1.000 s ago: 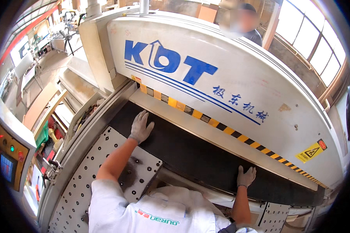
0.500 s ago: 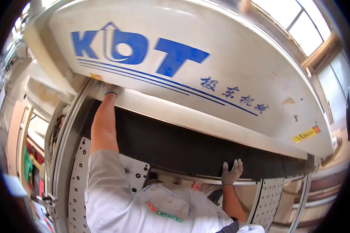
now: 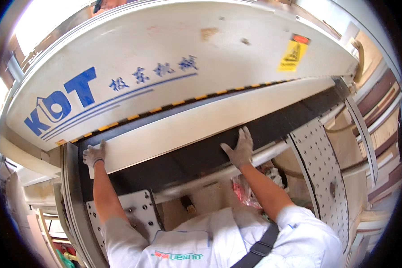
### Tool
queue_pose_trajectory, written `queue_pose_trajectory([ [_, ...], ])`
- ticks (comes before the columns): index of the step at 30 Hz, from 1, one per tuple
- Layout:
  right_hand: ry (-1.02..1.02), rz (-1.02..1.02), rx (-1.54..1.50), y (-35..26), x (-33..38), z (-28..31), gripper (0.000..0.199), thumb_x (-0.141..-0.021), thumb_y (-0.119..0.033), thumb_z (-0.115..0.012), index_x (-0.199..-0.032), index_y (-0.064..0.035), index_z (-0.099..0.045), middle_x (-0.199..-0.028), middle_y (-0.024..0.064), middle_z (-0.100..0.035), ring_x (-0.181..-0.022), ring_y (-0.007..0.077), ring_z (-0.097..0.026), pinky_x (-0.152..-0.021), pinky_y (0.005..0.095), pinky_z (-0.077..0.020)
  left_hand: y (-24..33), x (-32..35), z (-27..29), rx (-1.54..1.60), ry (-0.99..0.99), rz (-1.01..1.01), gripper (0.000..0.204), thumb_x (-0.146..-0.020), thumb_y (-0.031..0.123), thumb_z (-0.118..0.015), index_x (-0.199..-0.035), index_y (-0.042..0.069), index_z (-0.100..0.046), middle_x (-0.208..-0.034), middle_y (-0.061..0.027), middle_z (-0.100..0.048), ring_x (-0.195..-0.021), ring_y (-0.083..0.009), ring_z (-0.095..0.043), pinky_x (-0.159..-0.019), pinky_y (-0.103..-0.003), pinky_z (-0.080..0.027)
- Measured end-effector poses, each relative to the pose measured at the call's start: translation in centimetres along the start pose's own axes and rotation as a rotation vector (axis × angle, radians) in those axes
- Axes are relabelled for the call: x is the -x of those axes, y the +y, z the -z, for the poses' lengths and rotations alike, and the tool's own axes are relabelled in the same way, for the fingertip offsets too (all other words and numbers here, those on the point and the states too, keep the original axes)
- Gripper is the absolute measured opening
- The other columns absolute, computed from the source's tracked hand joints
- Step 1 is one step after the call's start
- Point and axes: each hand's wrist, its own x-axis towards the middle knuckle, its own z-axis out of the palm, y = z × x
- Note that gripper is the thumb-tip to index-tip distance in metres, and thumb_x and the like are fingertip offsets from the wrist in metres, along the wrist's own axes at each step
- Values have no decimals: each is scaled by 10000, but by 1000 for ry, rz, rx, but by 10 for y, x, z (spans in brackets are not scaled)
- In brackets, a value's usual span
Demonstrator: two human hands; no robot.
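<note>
A long white panel (image 3: 187,127) lies on the black bed of a large machine, below its pale front cover. My gloved left hand (image 3: 94,155) rests against the panel's left end, thumb apart from the fingers. The fingertips lie near the end's edge, and no grip shows there. My gloved right hand (image 3: 240,151) is open over the black bed (image 3: 183,169), fingers spread and pointing at the panel's near edge. Whether its fingertips touch that edge I cannot tell.
The white machine cover (image 3: 165,49) curves across the far side, with a black-and-yellow striped edge (image 3: 156,110). Perforated metal support plates (image 3: 320,174) stand at the near right and near left. Red plastic wrapping (image 3: 244,193) lies on the floor below. Stacked boards (image 3: 379,165) stand at the right.
The view has swung to the right. More of the panel shows below the cover, and my left hand is now in plain sight. My right hand has moved forward, closer to the panel.
</note>
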Motion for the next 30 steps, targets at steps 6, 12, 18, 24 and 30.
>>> queue_pose_trajectory([
  [6,303,-412,-338,88,39,2,1099,-886,-601,-799,-1526,172,-351,-1511,393,-455,-1438,478,-437,-1244,525,-318,-41,229,21,84,-14,-63,1038,-858,860,-567,-1482,30,-533,-1457,-259,-540,-1392,-454,-493,-1151,-567,-389],
  [12,-63,-793,-1796,197,144,98,722,-994,-408,-724,-1536,-10,-461,-1393,172,-652,-1269,352,-619,-1105,459,-485,-122,497,29,82,91,-331,1000,-935,689,-606,-1530,-95,-431,-1612,-321,-395,-1518,-492,-330,-1262,-583,-239],
  [18,-26,-904,-1658,254,208,152,588,-1104,-357,-548,-1534,29,-441,-1495,190,-570,-1326,384,-585,-1140,518,-476,-179,664,71,169,-46,-493,980,-945,640,-610,-1572,-80,-392,-1656,-312,-344,-1591,-451,-226,-1313,-568,-95],
  [24,-132,-920,-1744,279,301,183,590,-1104,-356,-569,-1550,1,-423,-1487,171,-572,-1317,373,-588,-1107,519,-503,-265,737,93,202,-68,-493,949,-929,613,-640,-1572,-49,-416,-1657,-286,-359,-1584,-448,-245,-1314,-555,-111],
  [30,-288,-925,-1480,198,462,230,622,-1067,-437,-618,-1514,-33,-466,-1439,147,-604,-1265,341,-614,-1044,490,-542,-425,783,118,215,-57,-396,845,-917,506,-700,-1520,-43,-479,-1596,-267,-444,-1518,-415,-372,-1279,-548,-255],
])
